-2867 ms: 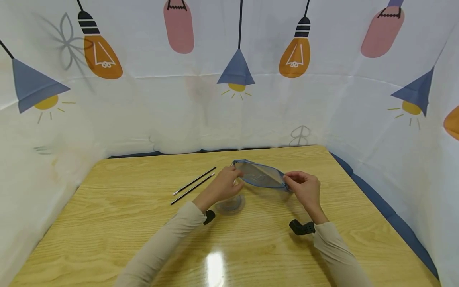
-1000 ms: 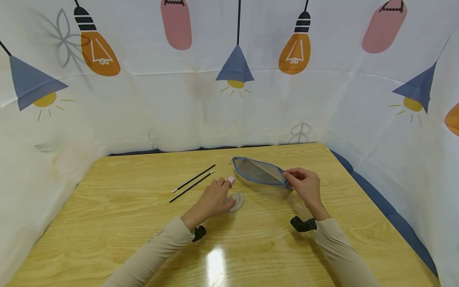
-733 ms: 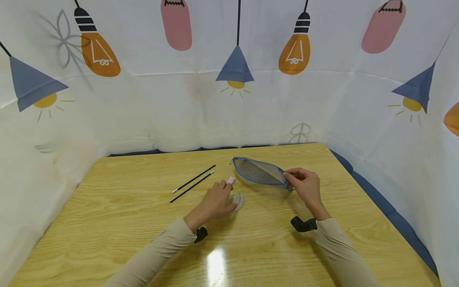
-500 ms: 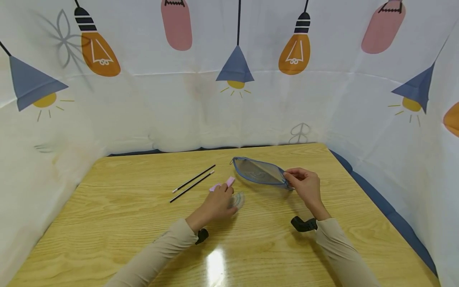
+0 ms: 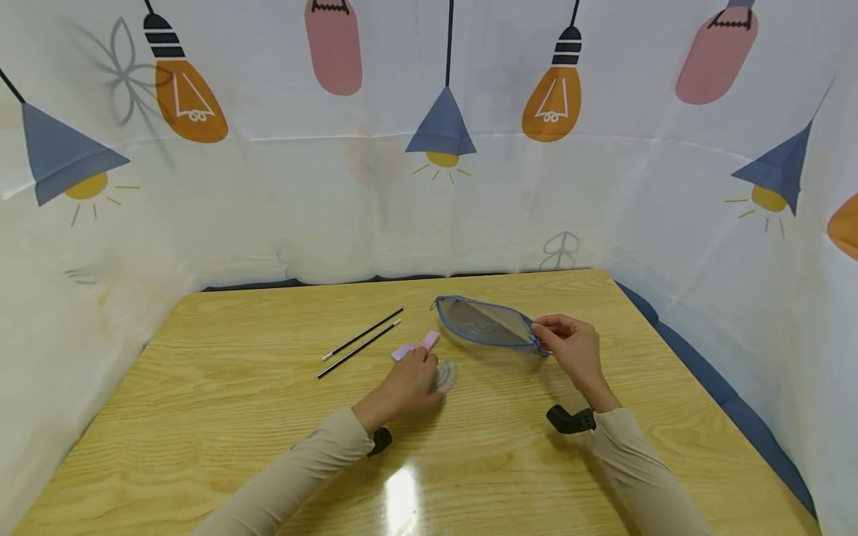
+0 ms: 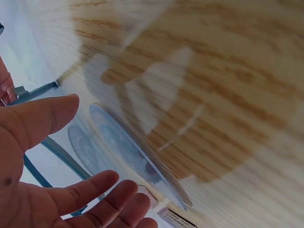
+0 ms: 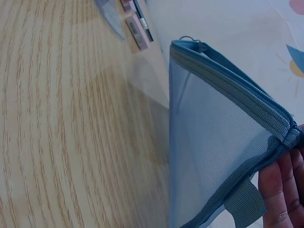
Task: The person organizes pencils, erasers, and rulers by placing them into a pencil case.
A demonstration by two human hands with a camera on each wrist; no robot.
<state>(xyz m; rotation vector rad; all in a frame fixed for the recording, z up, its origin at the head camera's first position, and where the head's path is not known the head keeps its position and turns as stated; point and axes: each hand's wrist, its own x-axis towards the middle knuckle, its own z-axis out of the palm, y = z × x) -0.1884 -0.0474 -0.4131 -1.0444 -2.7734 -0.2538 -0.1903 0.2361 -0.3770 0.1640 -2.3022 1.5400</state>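
My left hand (image 5: pixel 405 383) is low over the table beside a clear protractor (image 5: pixel 445 374), its fingers hiding part of it. In the left wrist view the thumb and fingers are spread, with the protractor (image 6: pixel 130 149) just beyond the fingertips; no firm hold shows. My right hand (image 5: pixel 573 346) pinches one end of a blue-edged mesh zipper pouch (image 5: pixel 482 325), whose mouth gapes upward. The right wrist view shows the pouch (image 7: pixel 213 114) standing on the table. Two pink erasers, one flat (image 5: pixel 402 351) and one angled (image 5: pixel 430 340), lie just past my left fingers.
Two black pencils with white ends, a farther one (image 5: pixel 362 335) and a nearer one (image 5: pixel 358 349), lie left of the erasers. The wooden table (image 5: pixel 201 417) ends at a white printed curtain (image 5: pixel 302 208) behind and on both sides.
My left hand has left the pouch's mouth and moved down and left to the protractor. It then shifted slightly toward me, uncovering the erasers. My right hand stays on the pouch.
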